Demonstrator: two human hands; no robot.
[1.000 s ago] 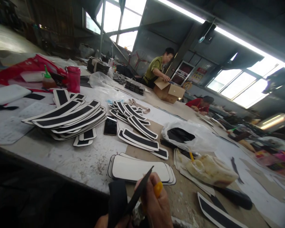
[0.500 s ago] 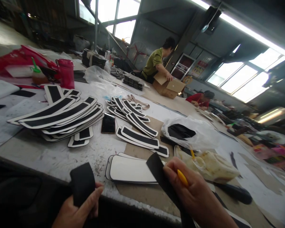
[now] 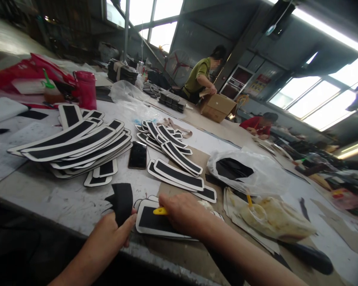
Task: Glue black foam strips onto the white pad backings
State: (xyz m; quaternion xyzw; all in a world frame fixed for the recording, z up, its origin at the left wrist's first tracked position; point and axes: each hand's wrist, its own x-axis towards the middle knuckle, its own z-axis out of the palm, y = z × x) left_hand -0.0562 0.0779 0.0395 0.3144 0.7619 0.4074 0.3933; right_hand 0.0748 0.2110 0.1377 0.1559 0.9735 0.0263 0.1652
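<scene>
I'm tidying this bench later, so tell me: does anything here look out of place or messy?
A smartphone lies face up among the black-and-white panel stacks, right in the work area. By the right hand sits a glue-smeared tub on stained paper. The left hand holds a loose black strip.

R hand (image 3: 186,212) hides most of yellow tool (image 3: 160,211), far bench blurred
</scene>
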